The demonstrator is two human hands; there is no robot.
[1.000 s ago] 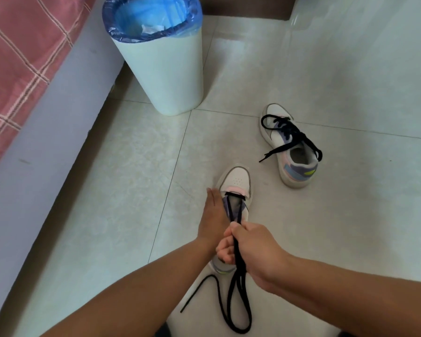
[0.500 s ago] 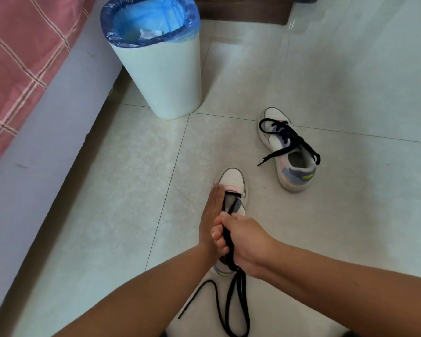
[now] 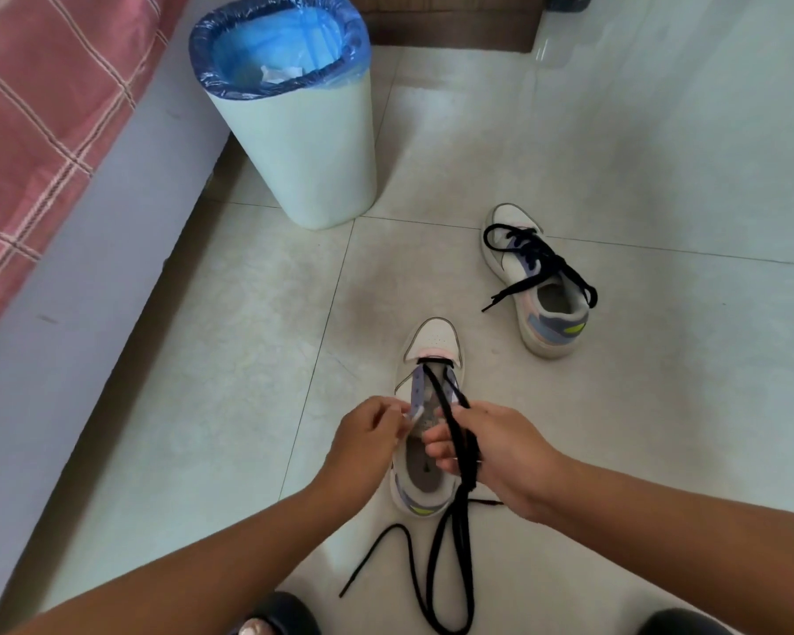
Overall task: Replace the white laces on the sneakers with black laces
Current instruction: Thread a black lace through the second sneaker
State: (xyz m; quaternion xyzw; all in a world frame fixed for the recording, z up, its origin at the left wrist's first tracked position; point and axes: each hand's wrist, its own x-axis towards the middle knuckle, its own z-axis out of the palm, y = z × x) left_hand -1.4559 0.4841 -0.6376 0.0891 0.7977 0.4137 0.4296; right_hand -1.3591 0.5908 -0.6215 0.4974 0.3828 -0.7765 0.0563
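Observation:
A white sneaker [image 3: 435, 337] stands on the floor in front of me, toe pointing away. A black lace [image 3: 450, 543] runs through its lowest eyelets, and both strands come back toward me. My right hand [image 3: 491, 456] grips the two strands above the shoe's opening; their loose ends trail on the floor. My left hand [image 3: 367, 435] pinches the shoe's left eyelet flap. A second sneaker [image 3: 544, 309], laced loosely in black, lies further away to the right.
A pale bin [image 3: 294, 130] lined with a blue bag stands on the tiled floor at the back, some white material inside. A bed with a red checked cover [image 3: 42, 107] runs along the left. Dark footwear [image 3: 276, 616] shows at the bottom edge.
My left hand has left the shoe's side and now pinches the eyelet flap. My right hand has shifted right with the lace strands, uncovering the shoe's opening.

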